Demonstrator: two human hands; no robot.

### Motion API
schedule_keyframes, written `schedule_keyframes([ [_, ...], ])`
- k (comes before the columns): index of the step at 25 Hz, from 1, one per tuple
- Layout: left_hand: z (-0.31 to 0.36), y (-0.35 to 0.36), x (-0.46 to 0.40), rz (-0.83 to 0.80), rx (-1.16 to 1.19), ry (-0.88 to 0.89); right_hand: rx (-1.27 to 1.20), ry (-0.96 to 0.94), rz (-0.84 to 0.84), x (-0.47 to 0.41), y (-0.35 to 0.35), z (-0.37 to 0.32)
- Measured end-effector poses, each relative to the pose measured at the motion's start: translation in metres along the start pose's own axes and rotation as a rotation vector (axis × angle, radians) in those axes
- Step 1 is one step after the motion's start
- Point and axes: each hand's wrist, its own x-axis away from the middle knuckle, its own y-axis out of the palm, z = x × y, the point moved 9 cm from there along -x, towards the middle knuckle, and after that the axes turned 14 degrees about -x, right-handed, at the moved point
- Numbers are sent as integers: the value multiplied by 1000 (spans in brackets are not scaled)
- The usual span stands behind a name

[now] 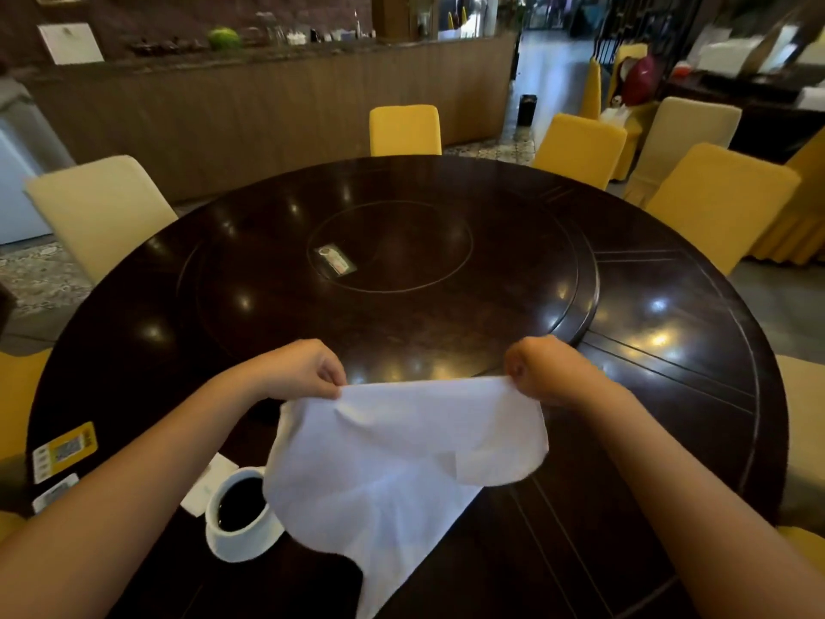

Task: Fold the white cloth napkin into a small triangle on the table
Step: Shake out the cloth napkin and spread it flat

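The white cloth napkin [393, 462] hangs unfolded and wrinkled above the near part of the dark round table [669, 395]. My left hand [308, 370] pinches its upper left corner. My right hand [549, 373] pinches the upper right corner. The top edge is stretched between both hands. The lower part of the napkin drapes down toward the table's near edge, with one lower corner curling on the right.
A white cup [241, 516] of dark liquid stands just left of the napkin, touching or nearly touching it, beside a white paper [203, 489]. Yellow and white stickers [64, 449] lie at the table's left edge. A small card [337, 260] rests on the turntable. Yellow chairs [405, 129] ring the table.
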Motion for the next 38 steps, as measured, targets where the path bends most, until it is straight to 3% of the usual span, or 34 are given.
schedule_keyframes([
  [3,-26,-58,-18,270,-121,-171,-57,-35,341,-33,-56,-5],
  [5,-32,-119,-14,545,-96,-258,-88,-126,585,-40,-110,-20],
  [9,6,-222,48,1227,-278,-93,-67,-402,1032,-8,-203,-51],
  [12,36,-212,98,1515,-439,-32,-15,-605,1159,33,-211,-56],
  [18,26,-47,98,1362,-409,63,6,-724,816,69,-83,-8],
  [21,14,50,70,1131,-327,111,-6,-643,583,73,5,29],
  [27,-9,208,29,685,-191,19,-85,-432,220,84,162,88],
  [33,3,279,40,529,-103,-19,-96,-239,190,110,231,134],
  [38,1,289,50,548,-30,-73,-67,-294,264,127,236,140],
])
